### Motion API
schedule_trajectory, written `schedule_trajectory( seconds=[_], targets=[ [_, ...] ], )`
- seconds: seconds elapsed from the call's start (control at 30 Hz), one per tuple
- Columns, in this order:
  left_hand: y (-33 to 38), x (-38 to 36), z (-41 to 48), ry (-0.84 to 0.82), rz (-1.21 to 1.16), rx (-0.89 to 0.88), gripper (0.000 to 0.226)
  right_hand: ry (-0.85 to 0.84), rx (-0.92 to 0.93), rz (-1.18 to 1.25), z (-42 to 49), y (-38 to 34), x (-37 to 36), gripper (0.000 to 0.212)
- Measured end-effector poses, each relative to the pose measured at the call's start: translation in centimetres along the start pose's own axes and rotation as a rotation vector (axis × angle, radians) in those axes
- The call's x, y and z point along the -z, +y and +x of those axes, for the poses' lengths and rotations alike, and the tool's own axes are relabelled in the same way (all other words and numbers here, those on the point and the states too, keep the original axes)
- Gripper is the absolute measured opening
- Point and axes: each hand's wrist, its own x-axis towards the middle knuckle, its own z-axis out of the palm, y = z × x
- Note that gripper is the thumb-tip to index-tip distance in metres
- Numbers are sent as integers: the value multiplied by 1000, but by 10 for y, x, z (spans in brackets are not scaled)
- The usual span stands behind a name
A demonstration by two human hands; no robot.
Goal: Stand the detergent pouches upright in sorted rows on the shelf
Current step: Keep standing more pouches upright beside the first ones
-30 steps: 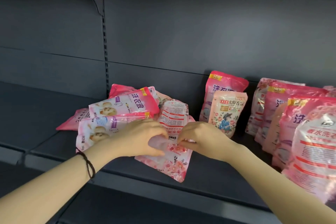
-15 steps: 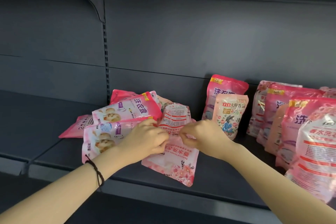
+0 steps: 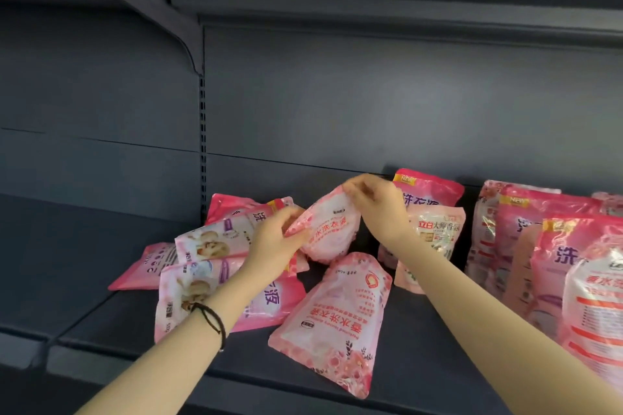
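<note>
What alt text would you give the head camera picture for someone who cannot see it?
A left hand and right hand hold a pink detergent pouch above a dark shelf. Loose pouches lie jumbled to its left; upright pouches stand to its right.

One close, wide-angle head-worn view, forward and slightly down onto the shelf (image 3: pixel 421 340)

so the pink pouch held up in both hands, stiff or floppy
Probably floppy: the lifted pouch bulges and sags between the left hand and right hand. Its glossy film looks slippery. It may tip when stood; a similar pouch lies flat on the shelf.
</note>
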Motion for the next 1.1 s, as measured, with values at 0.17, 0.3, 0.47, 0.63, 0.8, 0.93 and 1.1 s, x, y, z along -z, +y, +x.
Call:
schedule_trajectory(
  seconds=[0.17,0.3,0.47,0.63,0.8,0.93,1.1],
  targets=[
    [-7,-14,13,159,-88,55,15,-227,-294,293,-21,32,-2,17],
    [23,-12,45,262,-115,-2,16,-32,-277,454,-7,19,5,11],
    [98,-18,62,256,-287,-197,20,137,-256,734,0,-19,59,9],
    [112,-64,43,84,-417,-79,27,143,-463,865,-47,0,98,10],
    [94,-119,23,-25,-500,66,27,312,-521,778,-90,37,105,9],
    [86,-146,15,-37,-560,107,4,379,-559,508,-95,58,99,16],
    [85,-142,21,-151,-397,50,13,302,-469,190,-81,55,113,35]
  ],
)
